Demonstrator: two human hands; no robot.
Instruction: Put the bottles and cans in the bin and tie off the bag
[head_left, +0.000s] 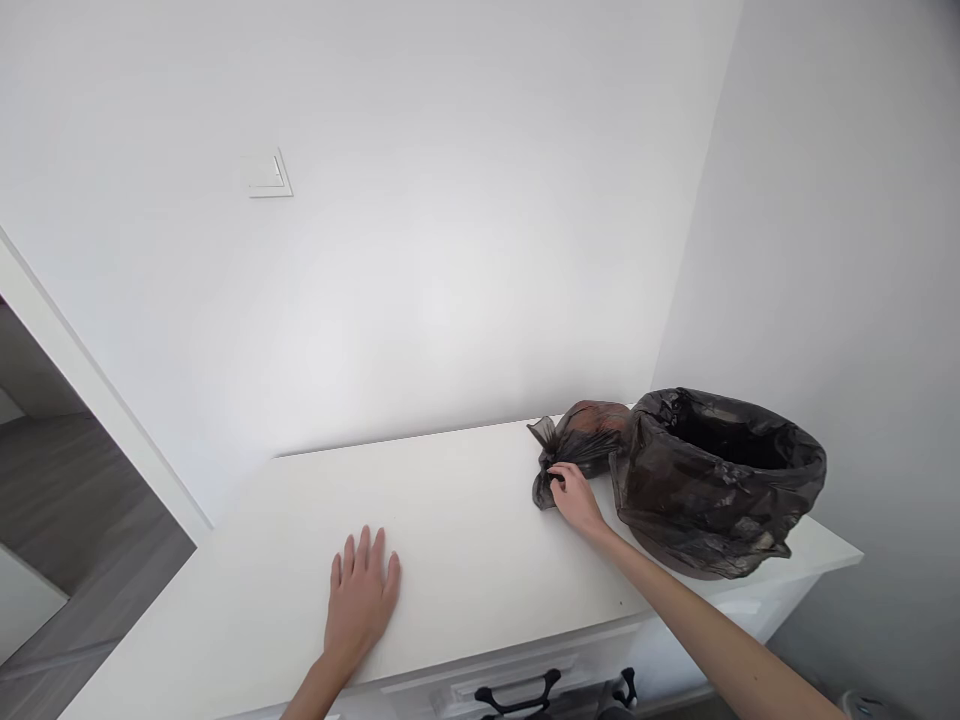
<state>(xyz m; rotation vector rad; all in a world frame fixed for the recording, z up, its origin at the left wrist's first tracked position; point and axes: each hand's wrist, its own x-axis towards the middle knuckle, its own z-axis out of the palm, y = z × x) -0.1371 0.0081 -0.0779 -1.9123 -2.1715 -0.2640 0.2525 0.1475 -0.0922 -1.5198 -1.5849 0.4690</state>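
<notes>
My left hand (361, 595) lies flat and open on the white dresser top (465, 520), fingers spread, holding nothing. My right hand (576, 497) reaches to the back right and pinches the knotted neck of a small tied dark plastic bag (592, 432) that rests on the dresser. Right beside that bag stands a small bin lined with a black trash bag (716, 480), its mouth open and the liner folded over the rim.
The dresser stands against a white wall in a corner, with another wall close on the right. A light switch (268, 176) is on the wall. Black drawer handles (517, 693) show below the front edge. A doorway with grey floor (67, 500) opens at the left.
</notes>
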